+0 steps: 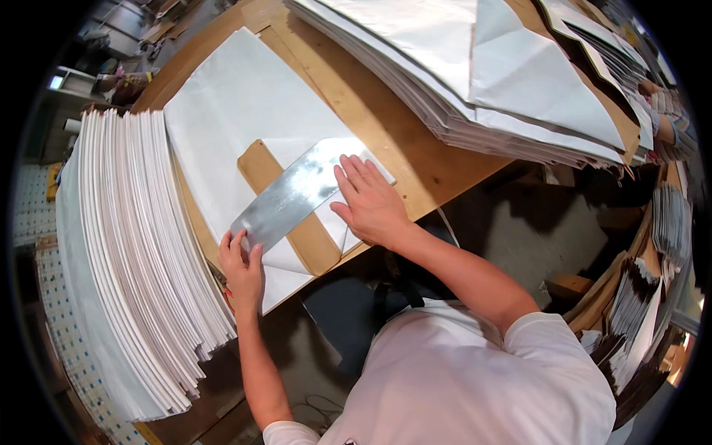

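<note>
A shiny metal plate (293,191), long and rounded at the far end, lies slantwise over white paper (248,96) on the wooden table. My right hand (367,204) rests flat on the plate's far right end, fingers stretched out. At the plate's near left end, my left hand (241,271) grips with thumb and bent fingers. Beneath the plate runs a brown cardboard strip (315,241), crossing it and showing on both sides. Folded paper edges lie around the strip near the table's front edge.
On the left stands a tall row of folded white paper (141,245). A thick stack of white paper sheets (415,67) occupies the table's (437,174) far right. At the right edge another person's arm (671,126) shows beside that stack. More stacked paper (634,297) sits lower right.
</note>
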`<state>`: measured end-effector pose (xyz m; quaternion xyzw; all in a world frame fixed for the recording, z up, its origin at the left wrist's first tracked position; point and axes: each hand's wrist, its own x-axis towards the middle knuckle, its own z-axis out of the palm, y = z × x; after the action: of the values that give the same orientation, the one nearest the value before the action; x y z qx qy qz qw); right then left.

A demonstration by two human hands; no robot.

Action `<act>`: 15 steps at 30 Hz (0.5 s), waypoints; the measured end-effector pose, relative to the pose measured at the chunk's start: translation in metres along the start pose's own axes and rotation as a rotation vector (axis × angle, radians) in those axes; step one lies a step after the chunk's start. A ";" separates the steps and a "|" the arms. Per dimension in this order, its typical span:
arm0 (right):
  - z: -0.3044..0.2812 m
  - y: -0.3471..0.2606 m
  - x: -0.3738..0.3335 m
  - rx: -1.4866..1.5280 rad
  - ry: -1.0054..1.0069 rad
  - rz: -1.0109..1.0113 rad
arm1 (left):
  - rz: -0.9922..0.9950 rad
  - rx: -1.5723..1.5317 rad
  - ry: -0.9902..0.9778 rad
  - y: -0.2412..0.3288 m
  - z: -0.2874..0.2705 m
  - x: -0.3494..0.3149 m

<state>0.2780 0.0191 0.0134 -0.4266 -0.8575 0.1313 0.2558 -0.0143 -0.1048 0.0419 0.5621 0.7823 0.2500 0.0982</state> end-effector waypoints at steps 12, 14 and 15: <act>0.000 0.004 -0.001 -0.011 0.039 -0.021 | 0.028 -0.002 -0.016 -0.010 0.003 -0.001; 0.000 0.005 0.002 -0.015 0.045 -0.015 | 0.039 0.023 -0.021 -0.010 0.003 0.000; -0.001 0.005 0.005 -0.026 0.048 -0.014 | 0.047 0.035 -0.016 -0.011 0.004 0.001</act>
<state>0.2796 0.0259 0.0132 -0.4270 -0.8557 0.1079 0.2716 -0.0223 -0.1053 0.0326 0.5840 0.7722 0.2340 0.0889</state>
